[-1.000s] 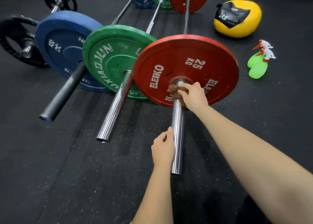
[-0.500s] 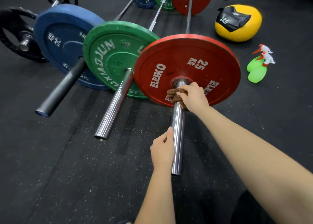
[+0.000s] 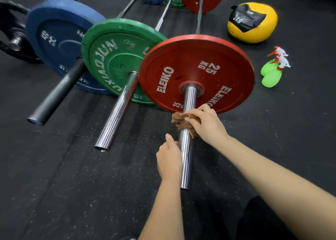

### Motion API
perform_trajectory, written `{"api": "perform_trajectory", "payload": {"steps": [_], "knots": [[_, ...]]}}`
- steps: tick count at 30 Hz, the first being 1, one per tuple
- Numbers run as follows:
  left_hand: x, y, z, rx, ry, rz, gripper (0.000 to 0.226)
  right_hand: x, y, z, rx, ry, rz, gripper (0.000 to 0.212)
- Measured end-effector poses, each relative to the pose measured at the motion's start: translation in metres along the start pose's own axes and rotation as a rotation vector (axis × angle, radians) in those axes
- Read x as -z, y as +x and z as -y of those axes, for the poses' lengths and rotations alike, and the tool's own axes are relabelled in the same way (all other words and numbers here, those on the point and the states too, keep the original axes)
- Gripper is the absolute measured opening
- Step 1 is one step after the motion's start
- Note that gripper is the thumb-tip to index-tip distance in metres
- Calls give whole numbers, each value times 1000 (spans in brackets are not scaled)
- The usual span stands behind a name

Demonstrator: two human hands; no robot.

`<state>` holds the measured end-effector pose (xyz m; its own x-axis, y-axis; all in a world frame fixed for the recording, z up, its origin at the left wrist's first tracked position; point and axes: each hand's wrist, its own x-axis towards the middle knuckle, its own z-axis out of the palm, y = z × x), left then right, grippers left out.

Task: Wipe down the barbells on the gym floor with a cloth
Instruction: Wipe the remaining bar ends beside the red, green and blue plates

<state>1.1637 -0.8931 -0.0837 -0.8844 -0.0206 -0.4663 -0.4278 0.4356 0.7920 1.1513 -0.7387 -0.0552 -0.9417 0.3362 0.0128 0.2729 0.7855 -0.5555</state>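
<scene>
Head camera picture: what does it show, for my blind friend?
A person's right hand grips a bunched brown cloth around a chrome barbell sleeve near a red Eleiko 25 kg plate, while the left hand holds the sleeve nearer its end. More barbells lie alongside.

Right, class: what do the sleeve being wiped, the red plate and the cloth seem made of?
The sleeve: likely chromed steel, glossy with streaked reflections. The red plate: probably rubber or urethane, with a matte, scuffed face. The cloth: soft brown fabric, bunched into folds.
</scene>
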Motion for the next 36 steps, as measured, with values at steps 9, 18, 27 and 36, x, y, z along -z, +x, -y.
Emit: {"api": "perform_trajectory", "payload": {"steps": [9, 18, 27, 36], "knots": [[10, -7, -1, 122, -218, 93, 40, -3, 12, 9, -72, 111, -19, 17], [11, -13, 0, 108, -339, -60, 53, -3, -60, 9, 34, 121, 108, 22], [11, -15, 2, 8, -289, -76, 47, -16, -32, 5, -110, 275, -115, 20], [10, -17, -1, 39, -318, -123, 64, -11, -85, 5, 80, 128, 53, 20]]}}
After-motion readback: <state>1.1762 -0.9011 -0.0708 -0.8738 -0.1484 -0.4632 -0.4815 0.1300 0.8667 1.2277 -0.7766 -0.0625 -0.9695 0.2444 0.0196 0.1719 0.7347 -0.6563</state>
